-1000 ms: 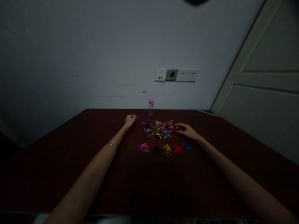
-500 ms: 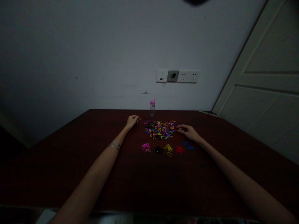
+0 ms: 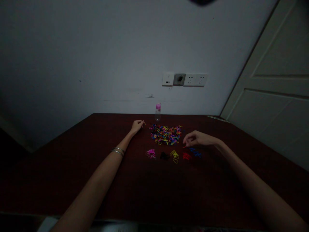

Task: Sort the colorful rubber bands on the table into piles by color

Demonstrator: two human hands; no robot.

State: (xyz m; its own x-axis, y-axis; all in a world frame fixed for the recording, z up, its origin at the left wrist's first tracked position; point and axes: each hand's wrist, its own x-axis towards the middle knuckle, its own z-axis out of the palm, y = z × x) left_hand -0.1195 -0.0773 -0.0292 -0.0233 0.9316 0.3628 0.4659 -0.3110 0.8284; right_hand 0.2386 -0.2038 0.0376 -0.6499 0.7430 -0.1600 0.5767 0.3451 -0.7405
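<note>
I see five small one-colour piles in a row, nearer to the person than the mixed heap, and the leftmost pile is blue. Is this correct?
Not quite: the head view shows that the leftmost pile is pink, not blue. The rest is right: five small one-colour piles stand in a row, nearer to the person than the mixed heap.

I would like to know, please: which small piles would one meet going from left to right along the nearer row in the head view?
Pink pile, black pile, yellow pile, red pile, blue pile.
</note>
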